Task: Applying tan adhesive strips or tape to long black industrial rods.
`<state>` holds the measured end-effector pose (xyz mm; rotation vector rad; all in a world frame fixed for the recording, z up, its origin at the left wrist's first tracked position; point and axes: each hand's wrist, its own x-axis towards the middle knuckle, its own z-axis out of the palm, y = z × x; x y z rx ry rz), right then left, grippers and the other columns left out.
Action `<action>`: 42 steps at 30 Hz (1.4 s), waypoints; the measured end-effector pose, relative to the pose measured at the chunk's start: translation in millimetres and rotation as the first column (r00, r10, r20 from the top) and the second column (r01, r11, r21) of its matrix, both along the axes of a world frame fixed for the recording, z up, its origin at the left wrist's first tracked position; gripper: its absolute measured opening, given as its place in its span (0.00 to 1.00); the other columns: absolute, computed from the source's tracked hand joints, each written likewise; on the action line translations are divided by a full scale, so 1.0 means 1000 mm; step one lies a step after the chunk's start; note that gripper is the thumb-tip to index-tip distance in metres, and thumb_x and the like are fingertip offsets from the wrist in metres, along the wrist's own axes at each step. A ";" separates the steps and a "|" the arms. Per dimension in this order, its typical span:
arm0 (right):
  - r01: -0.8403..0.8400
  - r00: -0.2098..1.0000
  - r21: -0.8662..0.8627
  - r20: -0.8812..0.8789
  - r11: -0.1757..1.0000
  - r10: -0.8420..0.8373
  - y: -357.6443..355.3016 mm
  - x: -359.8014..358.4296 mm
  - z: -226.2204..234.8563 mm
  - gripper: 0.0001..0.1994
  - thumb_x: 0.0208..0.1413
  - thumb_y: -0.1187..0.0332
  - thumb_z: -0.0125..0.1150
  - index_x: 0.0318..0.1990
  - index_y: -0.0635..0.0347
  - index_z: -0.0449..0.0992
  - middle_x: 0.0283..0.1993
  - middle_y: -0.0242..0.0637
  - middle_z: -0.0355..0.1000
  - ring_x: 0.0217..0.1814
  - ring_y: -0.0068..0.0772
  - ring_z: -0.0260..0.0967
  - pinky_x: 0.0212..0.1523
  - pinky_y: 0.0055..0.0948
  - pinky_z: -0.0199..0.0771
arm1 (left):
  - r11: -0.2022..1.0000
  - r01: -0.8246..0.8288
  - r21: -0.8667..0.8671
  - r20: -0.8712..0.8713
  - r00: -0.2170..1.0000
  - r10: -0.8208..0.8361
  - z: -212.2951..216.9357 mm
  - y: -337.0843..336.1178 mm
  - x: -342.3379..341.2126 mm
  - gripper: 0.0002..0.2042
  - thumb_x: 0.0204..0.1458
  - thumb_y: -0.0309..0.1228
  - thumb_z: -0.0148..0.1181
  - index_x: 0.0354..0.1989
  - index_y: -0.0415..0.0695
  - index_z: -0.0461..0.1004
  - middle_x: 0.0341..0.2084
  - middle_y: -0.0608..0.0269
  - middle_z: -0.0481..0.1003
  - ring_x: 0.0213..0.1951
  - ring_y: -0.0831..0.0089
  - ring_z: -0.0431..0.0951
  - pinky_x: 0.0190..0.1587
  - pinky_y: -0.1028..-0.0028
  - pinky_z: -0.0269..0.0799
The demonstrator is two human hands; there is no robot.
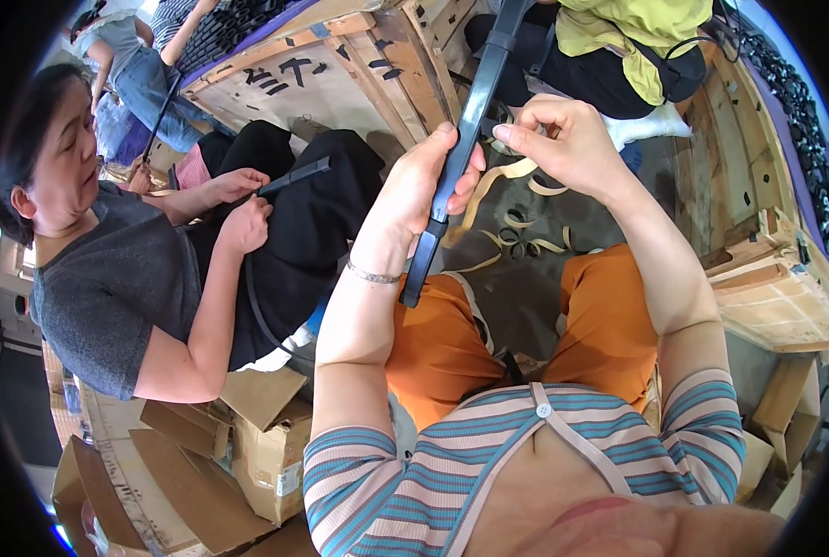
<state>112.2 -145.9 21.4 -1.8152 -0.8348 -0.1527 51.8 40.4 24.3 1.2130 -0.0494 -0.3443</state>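
The left hand (421, 181) is gripping a glossy black strap (477, 97) above the person's orange trousers (609, 311); the right hand (567, 139) is hovering beside it, curled, any pinch uncertain. The strap is looking light, fairly stiff, slick, probably suiting a mid-length grip; a carton's label (289, 480) is appearing too small to read

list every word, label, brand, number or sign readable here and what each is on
Bold black marks on the pale wooden crate panel, upper left: like writing, not copied here.
Small white label on the brown cardboard box, lower left: too small to read.
I make out no other text.
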 end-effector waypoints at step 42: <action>0.085 0.996 0.023 -0.010 0.996 -0.085 0.002 -0.003 -0.005 0.19 0.47 0.61 0.63 0.14 0.64 0.65 0.17 0.28 0.61 0.20 0.15 0.55 0.21 0.19 0.55 | 0.996 -0.058 0.066 0.024 0.998 0.057 -0.004 -0.004 -0.003 0.21 0.60 0.41 0.30 0.27 0.39 0.65 0.11 0.66 0.62 0.11 0.79 0.57 0.16 0.80 0.54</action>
